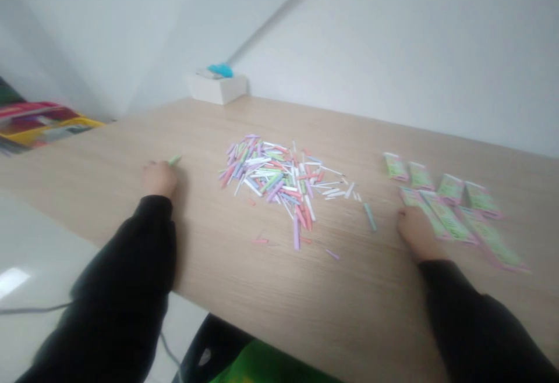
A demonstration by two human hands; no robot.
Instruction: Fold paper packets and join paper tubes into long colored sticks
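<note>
A heap of several small pastel sticks (279, 179), pink, purple, green and white, lies in the middle of the wooden table (271, 290). My left hand (160, 178) rests on the table left of the heap, fingers closed round a light green stick (174, 160) that pokes out past them. My right hand (417, 233) lies on the table at the right, touching the near end of a green and pink packet (421, 205). Its fingers are blurred. A lone green stick (370, 216) lies between the heap and my right hand.
Several green and pink packets (454, 205) lie in two rows at the right. A white box (217, 87) with a blue thing on top stands at the back by the wall. Coloured folders (39, 124) lie far left. The table's near edge runs diagonally.
</note>
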